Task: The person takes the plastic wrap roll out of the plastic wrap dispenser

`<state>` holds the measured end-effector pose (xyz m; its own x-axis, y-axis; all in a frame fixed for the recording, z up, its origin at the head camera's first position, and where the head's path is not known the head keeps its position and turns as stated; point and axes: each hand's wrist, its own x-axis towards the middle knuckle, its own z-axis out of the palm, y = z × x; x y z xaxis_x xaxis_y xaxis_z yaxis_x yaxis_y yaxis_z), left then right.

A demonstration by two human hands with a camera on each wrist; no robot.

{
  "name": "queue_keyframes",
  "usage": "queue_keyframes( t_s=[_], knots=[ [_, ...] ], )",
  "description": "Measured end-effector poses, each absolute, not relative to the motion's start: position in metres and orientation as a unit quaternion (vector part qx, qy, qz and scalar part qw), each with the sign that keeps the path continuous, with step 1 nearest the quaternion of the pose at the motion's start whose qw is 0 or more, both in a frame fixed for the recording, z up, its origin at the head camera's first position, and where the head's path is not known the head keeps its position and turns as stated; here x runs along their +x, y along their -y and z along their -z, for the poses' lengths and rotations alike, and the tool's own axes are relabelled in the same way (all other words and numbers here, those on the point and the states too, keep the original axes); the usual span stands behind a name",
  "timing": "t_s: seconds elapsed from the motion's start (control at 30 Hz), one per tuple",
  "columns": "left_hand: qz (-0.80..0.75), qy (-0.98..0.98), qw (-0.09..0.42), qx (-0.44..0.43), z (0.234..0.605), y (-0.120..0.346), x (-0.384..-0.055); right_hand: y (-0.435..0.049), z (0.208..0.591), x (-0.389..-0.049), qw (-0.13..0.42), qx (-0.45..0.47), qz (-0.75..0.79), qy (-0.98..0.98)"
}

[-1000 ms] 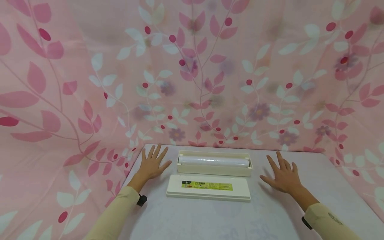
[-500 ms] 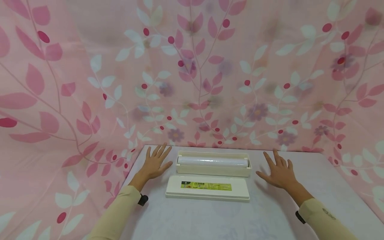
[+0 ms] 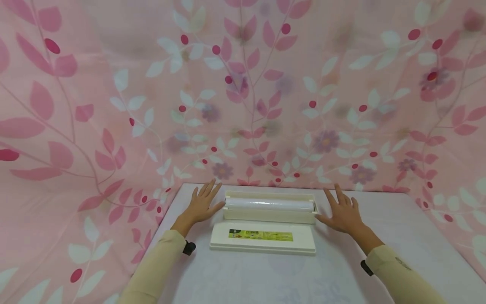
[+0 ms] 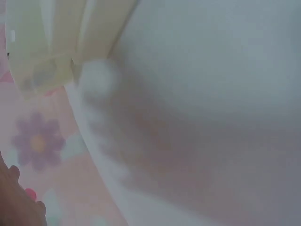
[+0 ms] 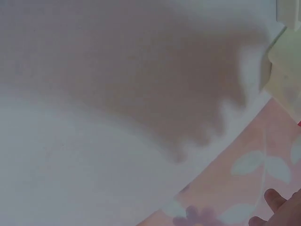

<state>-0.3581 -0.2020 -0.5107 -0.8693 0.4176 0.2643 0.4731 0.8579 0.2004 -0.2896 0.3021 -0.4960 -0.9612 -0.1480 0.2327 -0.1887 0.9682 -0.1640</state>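
A long cream box (image 3: 270, 216) sits near the table's back edge, a shiny roll of plastic wrap (image 3: 269, 204) lying inside. In front of the box rests its cream lid (image 3: 262, 248), with a yellow-green label on top. My left hand (image 3: 200, 207) is at the box's left end, fingers extended and thumb close to the corner. At the right end my right hand (image 3: 343, 215) has its fingers spread, the thumb at the box's corner. Whether either thumb touches the box is unclear. Both wrist views catch only a few fingers and part of the box (image 4: 61, 28).
The white table (image 3: 265, 278) carries the box and lid. A pink curtain (image 3: 250, 105) with leaves and flowers hangs directly behind the table and along its sides. Each wrist has a small black device (image 3: 189, 248) strapped under the sleeve end.
Both hands have moved inward toward the ends of the box, the right hand leftward and the left hand rightward. The box, roll and lid have stayed in place on the table.
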Motion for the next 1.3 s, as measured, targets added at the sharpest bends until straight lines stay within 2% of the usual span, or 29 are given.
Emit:
queue_keyframes(
  t_s=[0.3, 0.57, 0.87, 1.1, 1.3],
  knots=[
    [0.148, 0.955, 0.072, -0.246, 0.513, 0.186, -0.371, -0.278, 0.493, -0.305, 0.130, 0.111, -0.128, 0.977],
    [0.162, 0.953, 0.045, -0.251, 0.517, 0.177, -0.380, -0.258, 0.486, -0.308, 0.124, 0.150, -0.176, 0.965],
    [0.162, 0.950, 0.032, -0.266, 0.513, 0.164, -0.383, -0.243, 0.487, -0.326, 0.144, 0.193, -0.173, 0.955],
    [0.149, 0.952, 0.020, -0.267, 0.522, 0.161, -0.381, -0.228, 0.492, -0.329, 0.130, 0.205, -0.178, 0.954],
    [0.186, 0.945, -0.003, -0.270, 0.515, 0.159, -0.386, -0.223, 0.491, -0.332, 0.121, 0.202, -0.186, 0.954]
  ],
)
